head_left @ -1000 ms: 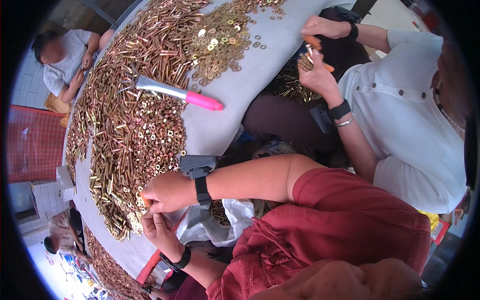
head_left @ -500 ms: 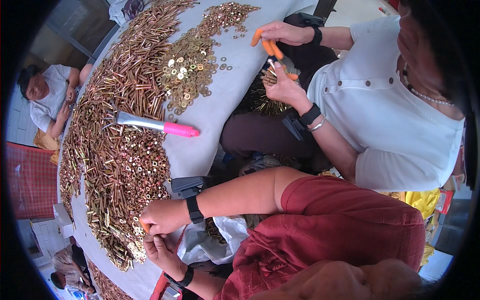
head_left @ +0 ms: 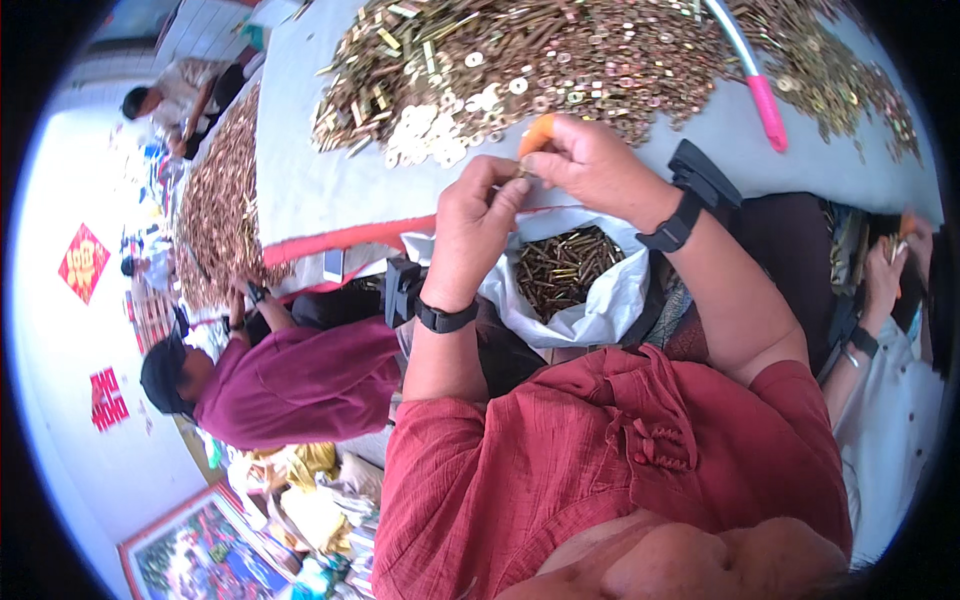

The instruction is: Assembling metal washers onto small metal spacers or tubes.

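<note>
The left hand (head_left: 475,210) and right hand (head_left: 595,170) meet fingertip to fingertip, both pinched on a small metal piece (head_left: 523,172), mostly hidden, just beyond the white bag (head_left: 600,325). An orange finger cover (head_left: 538,132) sits on the right hand. Inside the bag lie metal tubes (head_left: 565,270). Farther beyond it, pale washers (head_left: 425,138) spread across the table (head_left: 340,200); beyond it to the right lies a pink handle (head_left: 767,112).
</note>
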The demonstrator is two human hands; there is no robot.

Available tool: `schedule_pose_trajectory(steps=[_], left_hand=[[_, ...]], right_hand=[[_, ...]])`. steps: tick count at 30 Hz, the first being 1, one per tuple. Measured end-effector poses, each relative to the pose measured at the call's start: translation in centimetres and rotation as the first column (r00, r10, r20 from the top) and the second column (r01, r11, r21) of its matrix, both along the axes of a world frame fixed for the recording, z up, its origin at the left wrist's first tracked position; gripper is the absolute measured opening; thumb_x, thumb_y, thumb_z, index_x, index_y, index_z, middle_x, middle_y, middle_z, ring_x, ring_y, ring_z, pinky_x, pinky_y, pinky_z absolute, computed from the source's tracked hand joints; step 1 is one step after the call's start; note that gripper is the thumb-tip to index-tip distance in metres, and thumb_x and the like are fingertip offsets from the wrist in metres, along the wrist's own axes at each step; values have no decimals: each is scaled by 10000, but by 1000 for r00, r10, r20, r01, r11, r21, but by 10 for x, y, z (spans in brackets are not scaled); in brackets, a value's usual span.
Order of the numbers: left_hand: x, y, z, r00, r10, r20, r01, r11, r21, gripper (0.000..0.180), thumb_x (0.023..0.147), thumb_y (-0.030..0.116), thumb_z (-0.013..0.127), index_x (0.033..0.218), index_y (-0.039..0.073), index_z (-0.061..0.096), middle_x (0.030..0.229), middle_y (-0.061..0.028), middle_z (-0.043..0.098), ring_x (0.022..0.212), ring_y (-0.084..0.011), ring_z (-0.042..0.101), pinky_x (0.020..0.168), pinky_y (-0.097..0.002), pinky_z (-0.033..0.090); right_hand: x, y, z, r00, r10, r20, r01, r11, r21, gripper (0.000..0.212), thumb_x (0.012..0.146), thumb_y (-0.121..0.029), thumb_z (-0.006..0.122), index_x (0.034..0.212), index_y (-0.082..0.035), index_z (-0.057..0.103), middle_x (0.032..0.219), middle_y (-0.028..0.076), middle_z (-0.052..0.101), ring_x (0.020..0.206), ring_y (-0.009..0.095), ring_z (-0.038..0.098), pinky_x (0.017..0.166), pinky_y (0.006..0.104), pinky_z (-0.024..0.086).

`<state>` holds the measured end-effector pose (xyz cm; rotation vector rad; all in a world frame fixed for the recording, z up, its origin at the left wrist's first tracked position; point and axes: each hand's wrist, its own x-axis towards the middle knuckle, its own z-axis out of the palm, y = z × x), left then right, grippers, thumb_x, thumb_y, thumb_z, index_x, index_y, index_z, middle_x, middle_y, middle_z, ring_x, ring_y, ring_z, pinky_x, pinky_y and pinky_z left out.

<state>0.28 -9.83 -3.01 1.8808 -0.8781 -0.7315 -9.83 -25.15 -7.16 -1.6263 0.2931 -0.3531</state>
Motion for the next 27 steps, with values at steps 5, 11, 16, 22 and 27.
schedule_pose_trajectory(steps=[5,11,16,22,27], left_hand=[[36,30,16,986,-162,43,160,986,45,208,896,83,665,1085,1,639,851,-60,674,675,-106,577,614,-264,486],[140,68,-6,760,35,649,-126,988,93,326,795,17,614,1120,16,631,1022,-157,668,901,-278,639,823,-379,503],[220,73,-44,501,287,817,-404,912,-73,504,812,161,621,1288,22,532,1228,-235,587,1166,-385,551,1051,-410,379],[239,5,-38,634,388,669,-483,874,-49,580,832,322,583,1314,9,512,1176,-219,623,1178,-376,510,1027,-438,379],[245,-17,-41,724,390,569,-393,911,-125,533,838,310,561,1309,64,531,1130,-203,639,1115,-366,540,965,-438,431]], right_hand=[[1,2,12,969,169,-182,-228,896,-380,135,870,-134,674,934,-18,649,749,80,666,688,155,639,635,298,485],[9,11,14,988,94,-122,-144,848,-510,162,859,-137,677,990,-41,671,806,116,687,691,235,659,648,334,494],[18,17,9,997,2,-72,-36,878,-477,201,859,-219,660,1001,-78,678,839,150,684,775,331,655,679,407,500],[23,23,1,995,-63,79,99,751,-652,177,836,-116,674,1008,-75,683,906,108,692,781,296,667,682,374,519],[29,28,5,988,-100,117,153,724,-672,132,853,-172,657,954,-91,684,853,99,672,756,304,648,661,393,504]])
